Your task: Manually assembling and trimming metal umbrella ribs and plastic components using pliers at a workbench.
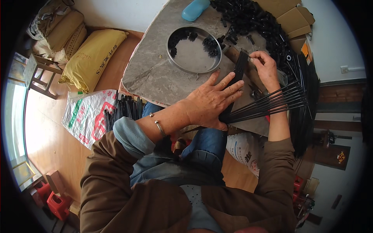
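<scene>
My left hand (pixel 211 99) lies across a bundle of thin black rods (pixel 241 64), holding it against the table edge; its fingers rest over the bundle and the thumb is below. More black rods (pixel 272 100) fan out from under this hand toward the right and pass over my right forearm. Beside the bundle's upper end, my right hand (pixel 266 70) is closed in a pinch; whatever is between the fingertips is too small to name. A round metal tray (pixel 194 71) with small black toothed parts (pixel 210 46) along its inner rim stands just beyond my left hand.
A heap of black tubular parts (pixel 248 19) covers the far right of the stone-patterned table (pixel 145 72). A blue container (pixel 195 9) lies at the far edge. Long black rods (pixel 305 112) hang at the right. Upright black rods (pixel 126 106), a yellow sack (pixel 93 60) and a stool (pixel 40 75) are left.
</scene>
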Available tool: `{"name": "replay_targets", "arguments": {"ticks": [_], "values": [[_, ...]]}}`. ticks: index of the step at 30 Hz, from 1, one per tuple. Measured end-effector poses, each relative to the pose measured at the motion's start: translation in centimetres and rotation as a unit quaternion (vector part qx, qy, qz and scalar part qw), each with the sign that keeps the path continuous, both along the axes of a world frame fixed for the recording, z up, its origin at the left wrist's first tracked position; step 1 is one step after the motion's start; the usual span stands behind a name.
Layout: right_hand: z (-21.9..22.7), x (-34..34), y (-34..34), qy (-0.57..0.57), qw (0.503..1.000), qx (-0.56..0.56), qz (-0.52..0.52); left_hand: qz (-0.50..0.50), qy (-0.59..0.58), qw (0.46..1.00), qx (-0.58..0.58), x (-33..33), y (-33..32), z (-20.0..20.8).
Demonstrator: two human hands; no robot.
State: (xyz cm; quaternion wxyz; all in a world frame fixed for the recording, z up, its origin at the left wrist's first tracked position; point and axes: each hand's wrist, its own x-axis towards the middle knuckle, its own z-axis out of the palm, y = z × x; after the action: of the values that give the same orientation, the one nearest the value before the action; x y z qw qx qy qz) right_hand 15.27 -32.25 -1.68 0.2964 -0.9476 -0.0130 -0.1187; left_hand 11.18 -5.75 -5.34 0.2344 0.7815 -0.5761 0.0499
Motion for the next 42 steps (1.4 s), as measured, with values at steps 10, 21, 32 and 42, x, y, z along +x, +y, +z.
{"name": "replay_targets", "arguments": {"ticks": [10,21,32,42], "values": [[-0.1,1.6,-1.1,0.051,0.992,0.116,0.015,0.006,0.0,1.0,-0.005,-0.1,-0.1,0.1],[0.6,1.3,-0.2,-0.071,0.997,0.006,-0.004,0.007,0.004,1.0,-0.009,-0.1,-0.2,0.0],[2.1,-0.5,-1.7,-0.044,0.952,-0.299,0.054,0.007,0.001,1.0,-0.008,0.0,-0.2,0.0],[2.7,0.3,-1.0,0.071,0.988,-0.129,0.053,0.007,0.003,1.0,0.001,-0.1,-0.1,0.0]]}}
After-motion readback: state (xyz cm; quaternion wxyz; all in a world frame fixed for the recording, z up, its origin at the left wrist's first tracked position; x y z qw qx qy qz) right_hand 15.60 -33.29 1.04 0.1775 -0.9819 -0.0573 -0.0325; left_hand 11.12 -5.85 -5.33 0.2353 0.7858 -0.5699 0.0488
